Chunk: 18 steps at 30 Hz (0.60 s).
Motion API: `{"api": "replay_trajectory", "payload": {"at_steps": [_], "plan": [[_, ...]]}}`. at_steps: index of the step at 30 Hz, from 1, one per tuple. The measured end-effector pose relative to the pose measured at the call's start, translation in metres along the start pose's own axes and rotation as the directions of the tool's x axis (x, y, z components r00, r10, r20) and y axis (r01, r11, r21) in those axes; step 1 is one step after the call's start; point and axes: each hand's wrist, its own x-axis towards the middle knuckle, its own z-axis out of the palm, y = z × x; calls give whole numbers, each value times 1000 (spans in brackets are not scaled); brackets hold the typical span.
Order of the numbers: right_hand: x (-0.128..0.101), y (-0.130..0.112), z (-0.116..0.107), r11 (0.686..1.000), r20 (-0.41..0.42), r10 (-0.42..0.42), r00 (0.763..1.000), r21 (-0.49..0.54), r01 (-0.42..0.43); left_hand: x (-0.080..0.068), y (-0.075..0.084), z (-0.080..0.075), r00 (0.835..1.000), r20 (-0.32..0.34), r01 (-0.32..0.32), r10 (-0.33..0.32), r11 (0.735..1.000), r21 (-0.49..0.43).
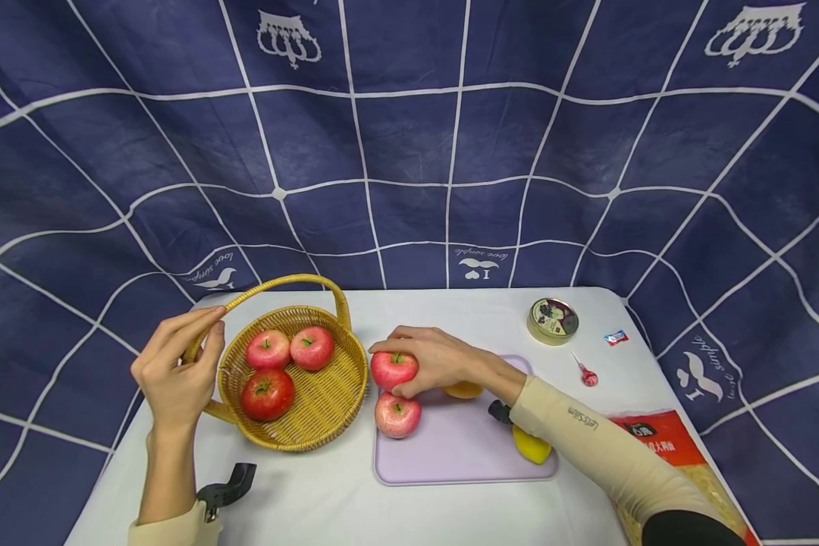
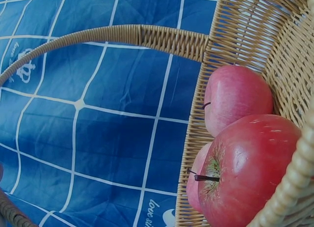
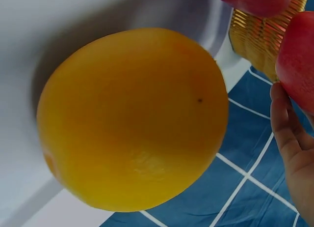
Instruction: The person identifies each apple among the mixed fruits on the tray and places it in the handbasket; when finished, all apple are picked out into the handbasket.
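My left hand [image 1: 189,350] holds the handle [image 1: 273,284] of a woven basket [image 1: 337,394] at its left end. Three red apples lie in the basket [image 2: 289,50]: two at the back [image 1: 290,348] and one in front [image 1: 267,393], the nearest [image 2: 252,170] filling the left wrist view. On a lilac cutting board [image 1: 460,447] my right hand [image 1: 426,362] grips a red apple [image 1: 393,368] with curled fingers [image 3: 294,153]. A second apple [image 1: 397,415] lies just below it. An orange [image 3: 132,119] sits under my right wrist, partly hidden in the head view.
A yellow lemon [image 1: 532,446] lies on the board by my right sleeve. At the back right of the white table stand a round tin [image 1: 553,320], a wrapped candy [image 1: 616,337] and a red lollipop [image 1: 588,374]. A red packet [image 1: 662,440] lies at the right edge.
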Motion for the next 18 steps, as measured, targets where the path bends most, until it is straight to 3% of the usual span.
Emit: {"api": "replay_trajectory", "payload": {"at_steps": [18], "plan": [[9, -13, 1, 997, -6, -15, 1000, 70, 15, -1, -4, -1, 1000, 9, -1, 1, 1000, 1]]}}
